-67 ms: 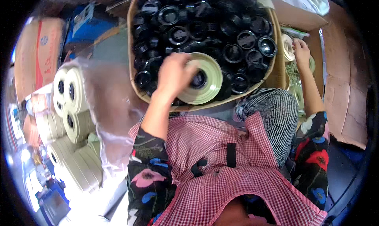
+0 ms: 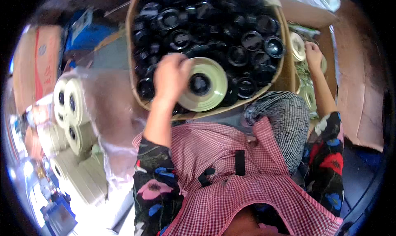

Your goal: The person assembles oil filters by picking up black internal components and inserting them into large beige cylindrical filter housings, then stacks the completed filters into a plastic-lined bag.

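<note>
A pale green round disc (image 2: 215, 89), stepped like a shallow flange, lies on the black parts at the near side of a carton. In its middle sits a black round cap-like piece (image 2: 200, 84). My left hand (image 2: 170, 77) is at the disc's left edge, its fingers curled and blurred; their tips are hidden. At the right, my right hand (image 2: 314, 56) reaches into a second carton, its fingers closed beside a cream disc (image 2: 298, 47). What they pinch, if anything, is hidden. Beneath that hand lie more pale green discs (image 2: 308, 97).
The large carton (image 2: 131, 77) is full of glossy black round caps (image 2: 252, 41). At the left, stacks of pale discs with black centres (image 2: 76, 102) stand by clear plastic sheeting (image 2: 117, 112). A tall cardboard box (image 2: 39, 64) and a blue crate (image 2: 88, 31) stand behind. Cardboard (image 2: 365, 83) rises at far right.
My left hand has drawn leftward from the disc's middle to its edge, uncovering more of the black centre. The whole view has shifted slightly. My right hand stays by the cream disc.
</note>
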Tool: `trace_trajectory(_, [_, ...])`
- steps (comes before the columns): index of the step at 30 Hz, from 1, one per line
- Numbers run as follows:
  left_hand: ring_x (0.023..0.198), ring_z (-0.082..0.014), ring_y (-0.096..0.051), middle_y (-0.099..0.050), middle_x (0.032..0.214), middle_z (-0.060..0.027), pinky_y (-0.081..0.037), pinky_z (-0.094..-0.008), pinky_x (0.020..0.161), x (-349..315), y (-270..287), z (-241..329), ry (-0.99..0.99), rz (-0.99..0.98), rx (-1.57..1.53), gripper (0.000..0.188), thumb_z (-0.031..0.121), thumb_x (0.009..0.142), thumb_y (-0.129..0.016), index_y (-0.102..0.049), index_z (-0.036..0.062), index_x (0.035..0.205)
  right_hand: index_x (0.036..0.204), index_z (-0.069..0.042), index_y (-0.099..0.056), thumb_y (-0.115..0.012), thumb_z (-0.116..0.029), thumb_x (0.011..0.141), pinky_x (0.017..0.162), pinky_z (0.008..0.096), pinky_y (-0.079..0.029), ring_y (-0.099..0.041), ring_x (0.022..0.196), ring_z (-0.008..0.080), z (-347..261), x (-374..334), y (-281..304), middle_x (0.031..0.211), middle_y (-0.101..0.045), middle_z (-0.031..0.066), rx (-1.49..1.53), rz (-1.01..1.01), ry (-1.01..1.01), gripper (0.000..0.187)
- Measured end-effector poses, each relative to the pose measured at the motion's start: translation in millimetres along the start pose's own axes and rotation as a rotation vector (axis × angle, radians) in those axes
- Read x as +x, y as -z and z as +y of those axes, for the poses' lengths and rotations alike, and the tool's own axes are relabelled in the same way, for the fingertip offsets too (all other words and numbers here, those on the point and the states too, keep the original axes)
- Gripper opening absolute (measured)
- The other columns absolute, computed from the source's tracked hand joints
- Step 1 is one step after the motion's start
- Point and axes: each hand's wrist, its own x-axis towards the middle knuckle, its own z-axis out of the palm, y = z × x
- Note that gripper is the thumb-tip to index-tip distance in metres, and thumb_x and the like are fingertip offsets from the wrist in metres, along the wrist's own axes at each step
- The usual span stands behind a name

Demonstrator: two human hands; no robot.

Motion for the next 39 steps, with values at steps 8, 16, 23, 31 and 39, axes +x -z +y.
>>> trace_trajectory(8, [0.073, -0.0238, -0.063, -0.065, 0.080, -0.0160, -0.050, -0.0343, 0.066, 5.5, -0.1, -67.1, 0.671, -0.275, 0.044, 0.041, 0.034, 0.085, -0.055, -0.063, -0.0050, 0.092, 0.135, -0.009, -0.035, -0.064, -0.053, 0.068, 0.104, 0.0434, -0.029, -0.031, 0.130, 0.0293, 47.4, -14.2, -56.0, 0.139, -0.038, 0.0123, -0.676, -0.434, -0.060, 0.085])
trace_trajectory(16, [0.062, -0.0078, -0.056, -0.061, 0.071, -0.0016, -0.046, -0.0223, 0.054, 6.1, 12.4, -77.9, 0.756, -0.518, -0.270, 0.017, 0.013, 0.078, -0.065, -0.064, -0.0003, 0.088, 0.118, -0.007, -0.052, -0.068, -0.051, 0.067, 0.098, 0.0465, -0.031, -0.031, 0.128, 0.0265, 26.1, -17.8, -67.0, 0.128, -0.046, 0.0107, -0.774, -0.348, 0.087, 0.069])
trace_trajectory(23, [0.077, -0.0288, -0.064, -0.064, 0.082, -0.0186, -0.048, -0.0344, 0.070, 3.0, -1.3, -83.6, 0.220, -0.573, 0.275, 0.019, 0.019, 0.070, -0.065, -0.066, 0.0045, 0.082, 0.099, 0.000, -0.060, -0.072, -0.049, 0.067, 0.073, 0.0309, -0.047, -0.059, 0.078, 0.0202, -3.8, -23.3, -2.6, 0.087, -0.063, 0.0138, -0.032, 0.108, -0.062, 0.060])
trace_trajectory(31, [0.070, -0.0135, -0.060, -0.063, 0.075, -0.0099, -0.047, -0.0281, 0.065, 0.2, 22.0, -77.9, 0.346, -0.073, -0.242, 0.021, 0.017, 0.074, -0.070, -0.059, -0.0011, 0.076, 0.108, 0.002, -0.056, -0.063, -0.036, 0.081, 0.082, 0.0281, -0.043, -0.056, 0.091, 0.0155, -260.0, -139.2, 56.2, 0.099, -0.061, 0.0098, 0.970, -0.490, -0.002, 0.047])
trace_trajectory(39, [0.093, -0.0152, -0.057, -0.053, 0.123, -0.0160, -0.045, -0.0252, 0.077, -28.0, 24.0, 17.3, -0.147, -0.029, -0.686, 0.016, 0.004, 0.067, -0.071, -0.057, -0.0007, 0.072, 0.121, -0.004, -0.049, -0.061, -0.053, 0.079, 0.089, 0.0435, -0.042, -0.050, 0.107, 0.0232, -302.0, -194.9, 0.8, 0.115, -0.053, 0.0104, 1.021, -1.210, -0.135, 0.066])
